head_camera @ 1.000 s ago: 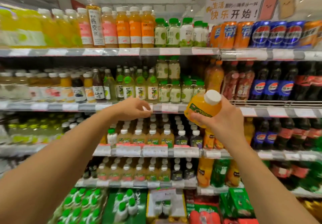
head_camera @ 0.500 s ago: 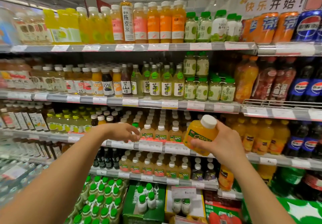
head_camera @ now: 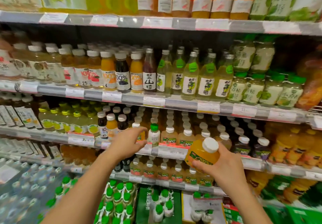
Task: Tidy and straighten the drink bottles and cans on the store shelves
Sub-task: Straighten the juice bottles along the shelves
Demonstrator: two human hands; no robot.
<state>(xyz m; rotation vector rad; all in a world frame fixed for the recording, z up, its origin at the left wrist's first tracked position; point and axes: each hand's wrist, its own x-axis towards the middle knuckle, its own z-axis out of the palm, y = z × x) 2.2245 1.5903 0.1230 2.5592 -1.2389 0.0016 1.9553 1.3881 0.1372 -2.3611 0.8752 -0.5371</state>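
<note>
My right hand [head_camera: 224,164] grips a squat orange juice bottle [head_camera: 203,154] with a white cap, tilted, in front of the third shelf [head_camera: 170,149]. My left hand [head_camera: 128,143] reaches to that shelf's front edge, fingers curled apart around a small orange NFC bottle [head_camera: 140,133] at the front of its row; whether it grips it is unclear. Right beside it stands a white bottle with a green cap [head_camera: 154,135]. Rows of white-capped NFC juice bottles [head_camera: 186,136] fill the shelf to the right.
The shelf above holds small juice bottles [head_camera: 108,72] and tall green-labelled glass bottles [head_camera: 190,77]. Yellow-capped bottles [head_camera: 66,121] stand to the left. Green-capped bottles [head_camera: 118,201] and boxes sit at floor level. Large orange bottles [head_camera: 294,147] crowd the right.
The view has moved closer and lower towards the shelves. My left hand has reached forward to the front bottles on the third shelf. My right hand still holds the orange bottle, now lower.
</note>
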